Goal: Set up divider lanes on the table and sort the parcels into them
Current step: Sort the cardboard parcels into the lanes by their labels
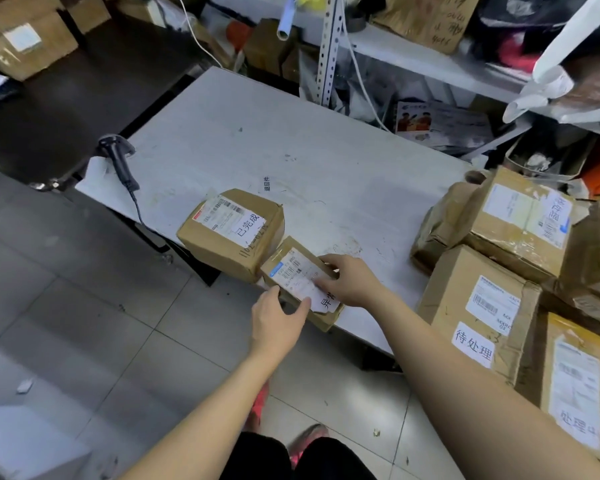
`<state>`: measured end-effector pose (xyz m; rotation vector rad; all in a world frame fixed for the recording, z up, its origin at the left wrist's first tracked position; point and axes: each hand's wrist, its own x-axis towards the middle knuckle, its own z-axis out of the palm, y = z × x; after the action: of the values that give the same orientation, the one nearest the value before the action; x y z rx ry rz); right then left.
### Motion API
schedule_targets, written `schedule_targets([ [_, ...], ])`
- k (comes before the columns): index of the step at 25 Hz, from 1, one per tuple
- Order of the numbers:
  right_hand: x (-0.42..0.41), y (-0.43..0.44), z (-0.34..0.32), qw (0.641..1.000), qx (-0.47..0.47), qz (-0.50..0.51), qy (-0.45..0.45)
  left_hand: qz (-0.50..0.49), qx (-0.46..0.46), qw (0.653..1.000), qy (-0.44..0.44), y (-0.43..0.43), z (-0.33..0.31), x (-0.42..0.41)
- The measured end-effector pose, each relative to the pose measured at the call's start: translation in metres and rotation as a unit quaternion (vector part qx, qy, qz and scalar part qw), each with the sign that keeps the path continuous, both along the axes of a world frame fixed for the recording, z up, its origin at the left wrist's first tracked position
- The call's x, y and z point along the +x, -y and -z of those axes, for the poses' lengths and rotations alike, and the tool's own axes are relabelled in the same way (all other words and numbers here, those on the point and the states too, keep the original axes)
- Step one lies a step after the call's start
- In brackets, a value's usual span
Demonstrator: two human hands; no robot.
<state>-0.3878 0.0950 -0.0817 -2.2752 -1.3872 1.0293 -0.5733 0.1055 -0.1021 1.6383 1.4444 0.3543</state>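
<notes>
- Table [291, 140] in the head view: a pale, scuffed top that runs away towards 1 o'clock, with cluttered shelves [430, 60] behind it.
- Small box [293, 271] lies at the table's near edge, about 6 o'clock on the top, its white label facing up and its near corner past the edge.
- Left hand [276, 318] grips the small box at its 7 o'clock corner, thumb laid on the label and fingers curled under the side.
- Right hand [349, 282] holds the same box from 3 o'clock, with fingers bent over the label and the far edge.
- Big box [231, 233] sits at 10 o'clock of the small box, touching it, with a handwritten white tag on top.
- Scanner [118, 161] rests on the table's left end, at 10 o'clock of the big box and well apart from it, with its cable hanging over the edge.
- Pile [482, 306] of taped brown parcels fills the right end, at 3 o'clock of the small box, clear of both hands.
</notes>
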Motion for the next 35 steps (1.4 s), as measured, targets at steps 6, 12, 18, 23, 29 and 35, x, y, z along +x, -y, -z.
schedule_targets([
  [6, -0.003, 0.027, -0.004, 0.996, 0.012, 0.089, -0.011, -0.017, -0.049, 0.992, 0.112, 0.0, 0.008, 0.025],
  [12, -0.002, 0.028, -0.046, 0.966, 0.136, 0.214, -0.052, 0.035, -0.04, 0.982, 0.179, -0.039, -0.038, 0.052],
  [18, 0.023, 0.024, -0.125, 0.912, 0.24, 0.325, -0.079, 0.156, -0.004, 0.955, 0.251, -0.087, -0.122, 0.097],
  [23, 0.061, 0.059, -0.182, 0.872, 0.292, 0.393, -0.011, 0.263, -0.004, 0.911, 0.317, -0.075, -0.18, 0.157],
  [29, 0.092, 0.165, -0.216, 0.835, 0.31, 0.455, 0.006, 0.341, -0.01, 0.885, 0.316, 0.016, -0.217, 0.214],
  [35, 0.124, 0.307, -0.238, 0.812, 0.337, 0.477, 0.005, 0.37, 0.014, 0.877, 0.306, 0.155, -0.244, 0.259],
])
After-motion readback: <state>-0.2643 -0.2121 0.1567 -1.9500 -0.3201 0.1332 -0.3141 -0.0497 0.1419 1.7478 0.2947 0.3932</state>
